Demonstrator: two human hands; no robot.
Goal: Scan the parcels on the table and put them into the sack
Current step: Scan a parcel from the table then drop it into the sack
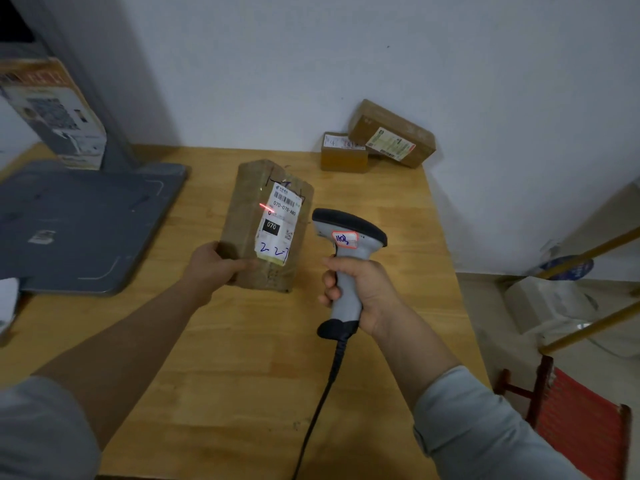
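- My right hand (360,292) was curled tight around the handle of the corded barcode scanner (348,228), above the wooden table (242,358).
- Just left of it, my left hand (214,265) gripped the near corner of the taped brown parcel (247,216). Its shipping label (277,223) faced up, with a red scan line at its left edge.
- At the far edge, by the wall, a small cardboard box (343,157) touched a longer cardboard box (391,133).

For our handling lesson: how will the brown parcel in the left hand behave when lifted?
The parcel is probably stiff: gripped at one end by the left hand, it shows no sag. Likely light, since one hand manages it. Its glossy tape may be slippery.
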